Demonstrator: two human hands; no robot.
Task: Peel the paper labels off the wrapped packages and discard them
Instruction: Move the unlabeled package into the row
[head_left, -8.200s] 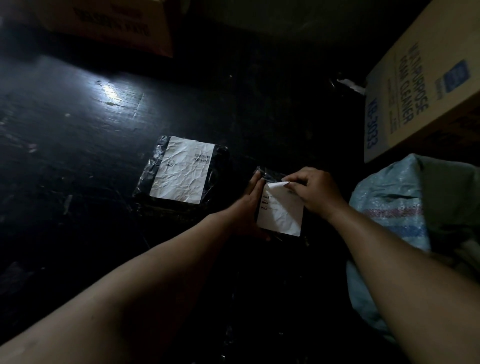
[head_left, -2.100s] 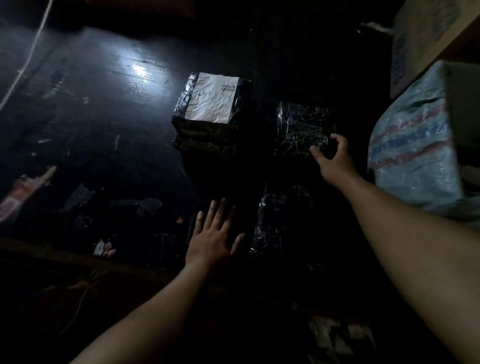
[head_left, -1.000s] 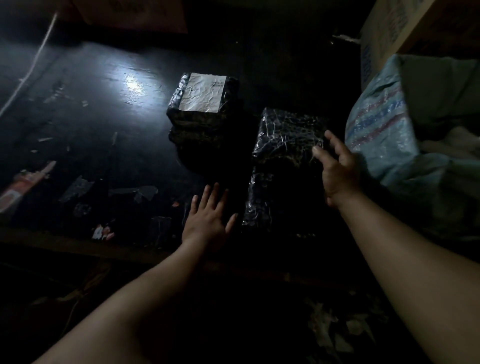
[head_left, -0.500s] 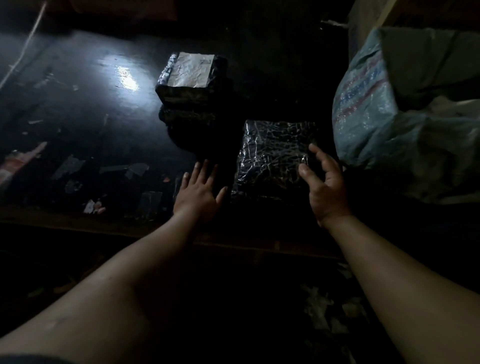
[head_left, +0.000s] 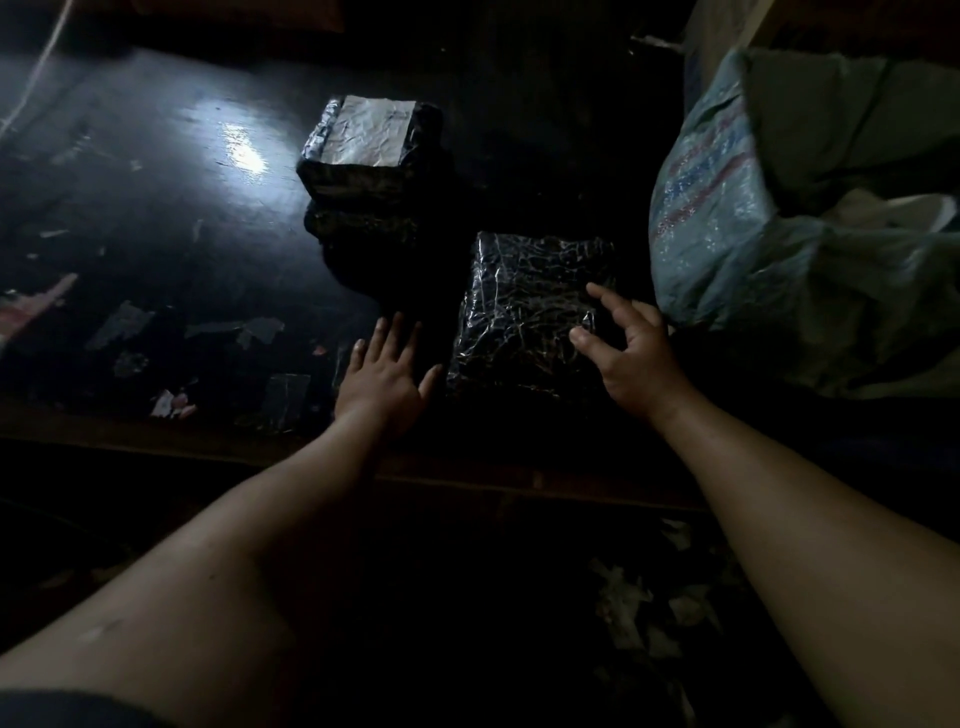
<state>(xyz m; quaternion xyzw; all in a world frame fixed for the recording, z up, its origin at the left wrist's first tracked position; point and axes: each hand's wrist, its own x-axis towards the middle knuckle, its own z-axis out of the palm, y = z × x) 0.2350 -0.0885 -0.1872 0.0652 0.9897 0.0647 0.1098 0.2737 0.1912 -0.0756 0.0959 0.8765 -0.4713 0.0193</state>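
Note:
A black plastic-wrapped package (head_left: 524, 317) with no label on its top lies flat near the table's front edge. My right hand (head_left: 631, 353) is at its right side, thumb and index finger spread over the corner. My left hand (head_left: 384, 374) rests flat on the dark table (head_left: 156, 208) just left of that package, fingers straight. Behind them stands a stack of wrapped packages (head_left: 363, 208); the top one carries a crumpled white paper label (head_left: 371, 130).
A pale blue woven sack (head_left: 737, 218) sits at the right, close to my right hand. Bits of tape and paper scraps (head_left: 234, 332) stick to the table at left. Torn paper pieces (head_left: 654, 608) lie on the floor below.
The bare package has come nearer the front edge along with my right hand. My left hand has stayed flat on the table.

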